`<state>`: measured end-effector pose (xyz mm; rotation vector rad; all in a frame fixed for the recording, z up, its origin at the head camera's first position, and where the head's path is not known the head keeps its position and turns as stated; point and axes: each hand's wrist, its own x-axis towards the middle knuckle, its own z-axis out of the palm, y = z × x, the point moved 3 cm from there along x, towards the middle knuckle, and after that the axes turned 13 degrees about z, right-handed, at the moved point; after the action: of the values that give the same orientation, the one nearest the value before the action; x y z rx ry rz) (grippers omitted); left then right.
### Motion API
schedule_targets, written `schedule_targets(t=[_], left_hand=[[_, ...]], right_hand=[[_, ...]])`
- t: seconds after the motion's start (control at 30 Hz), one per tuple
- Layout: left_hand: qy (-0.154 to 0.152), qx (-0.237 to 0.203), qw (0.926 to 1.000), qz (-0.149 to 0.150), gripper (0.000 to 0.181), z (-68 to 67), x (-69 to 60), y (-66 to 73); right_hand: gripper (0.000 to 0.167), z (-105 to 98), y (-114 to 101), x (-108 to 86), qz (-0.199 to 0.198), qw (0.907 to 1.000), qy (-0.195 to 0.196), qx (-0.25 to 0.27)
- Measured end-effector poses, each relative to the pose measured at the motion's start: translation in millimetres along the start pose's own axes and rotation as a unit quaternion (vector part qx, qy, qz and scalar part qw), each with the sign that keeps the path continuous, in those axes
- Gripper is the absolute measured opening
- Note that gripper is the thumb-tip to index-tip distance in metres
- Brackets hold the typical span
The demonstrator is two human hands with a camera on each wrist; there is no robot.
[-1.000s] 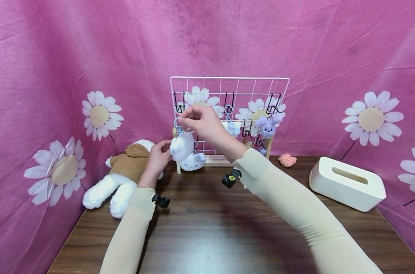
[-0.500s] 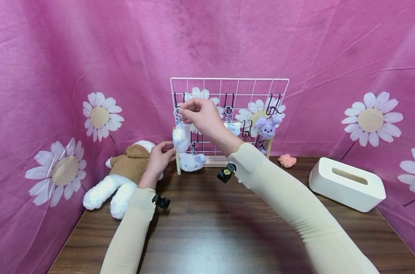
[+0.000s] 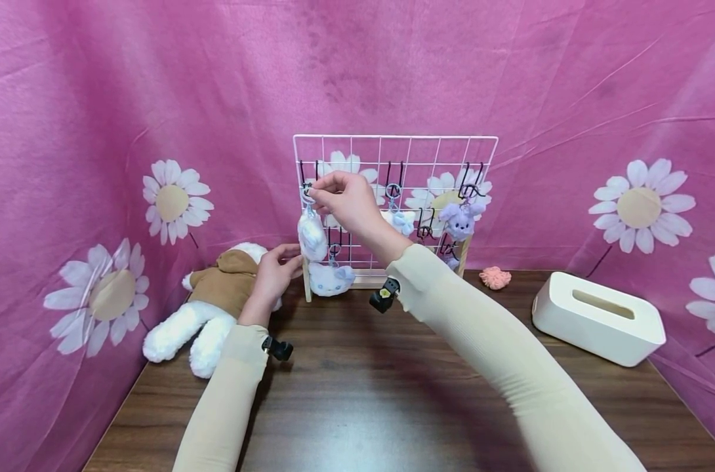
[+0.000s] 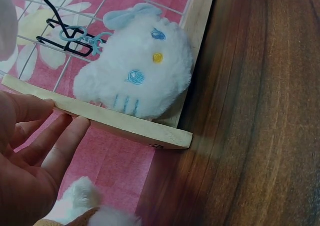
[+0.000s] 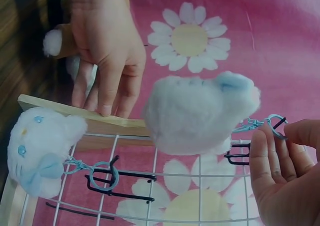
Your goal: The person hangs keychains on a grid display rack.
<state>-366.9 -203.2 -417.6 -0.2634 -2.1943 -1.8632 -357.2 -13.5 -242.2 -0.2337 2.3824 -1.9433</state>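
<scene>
In the head view my right hand [image 3: 348,206] pinches the light-blue ring [image 5: 268,120] of a white plush keychain [image 3: 312,236]. Seen from the right wrist, the ring overlaps the tip of a black hook at the rack's upper left; the plush has its back turned. My left hand [image 3: 275,275] touches the wooden side post [image 4: 125,125] of the white wire grid rack [image 3: 395,136] with fairly straight fingers. A white cat-face plush keychain [image 4: 145,70] with a blue bow hangs from a lower hook beside that hand.
Farther right on the rack hang a blue-and-white charm [image 3: 401,221] and a purple plush charm [image 3: 460,221]. A large white plush toy [image 3: 222,282] in brown lies at left. A coral pompom-like bundle [image 3: 495,277] and a cream tissue box [image 3: 593,321] sit at right.
My right hand has brought the white plush keychain's ring up and slightly left to the upper-left hook, and the plush has turned. The left hand has shifted slightly toward the rack's post.
</scene>
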Motion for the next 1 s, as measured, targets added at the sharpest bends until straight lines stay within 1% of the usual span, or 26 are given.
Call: schedule_targets(t=[0.23,0.43,0.53,0.63,0.87,1.0], left_hand=[[0.004,-0.012,0.9999,-0.003,0.038,-1.4,-1.5,0.2],[0.001,-0.018,0.9998,-0.004,0.039,-1.2,-1.0,0.0],[0.001,-0.019,0.9998,-0.004,0.039,-0.4,-0.1,-0.2],[0.000,-0.017,0.9998,-0.005,0.039,0.0,0.6,-0.2],[-0.001,-0.016,0.9999,-0.003,0.038,0.4,-0.4,0.5],[-0.001,-0.019,0.9998,-0.006,0.038,0.6,-1.6,0.1]], right_hand=[[0.009,3,5,8.5,0.006,0.9999,0.003,0.007],[0.010,4,9,15.6,0.017,0.9996,0.020,0.001],[0.010,4,10,19.6,0.019,0.9992,0.036,-0.008],[0.010,5,12,23.7,0.011,0.9979,0.059,-0.027],[0.011,8,17,28.6,-0.007,0.9905,0.118,-0.071],[0.012,9,19,29.4,-0.013,0.9872,0.133,-0.086]])
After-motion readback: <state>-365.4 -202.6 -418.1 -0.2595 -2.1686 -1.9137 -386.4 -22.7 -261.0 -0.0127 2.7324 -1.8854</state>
